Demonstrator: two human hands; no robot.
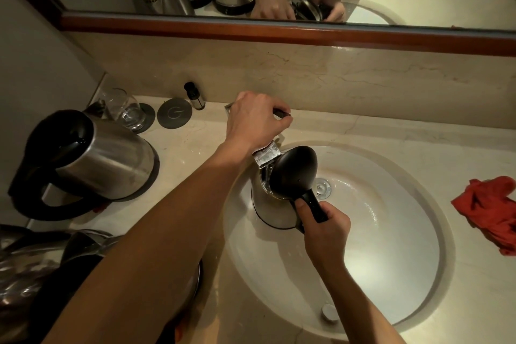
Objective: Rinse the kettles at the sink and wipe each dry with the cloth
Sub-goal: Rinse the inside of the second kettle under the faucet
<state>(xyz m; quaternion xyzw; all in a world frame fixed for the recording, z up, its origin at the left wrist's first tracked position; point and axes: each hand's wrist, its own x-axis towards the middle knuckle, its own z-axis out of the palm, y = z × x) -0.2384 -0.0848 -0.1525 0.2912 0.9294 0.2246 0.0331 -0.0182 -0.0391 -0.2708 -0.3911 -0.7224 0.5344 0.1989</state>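
Your right hand (325, 227) grips the kettle (275, 205) handle; keep its open mouth under the spout while your left hand (255, 119) pinches the tap lever (282, 113).

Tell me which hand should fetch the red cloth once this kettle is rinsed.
Left, probably. The left hand grips only the tap handle and can let go; the right hand holds the kettle by its handle. However, the cloth lies on the right.

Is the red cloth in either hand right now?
No. The red cloth lies on the counter right of the sink, away from both hands.
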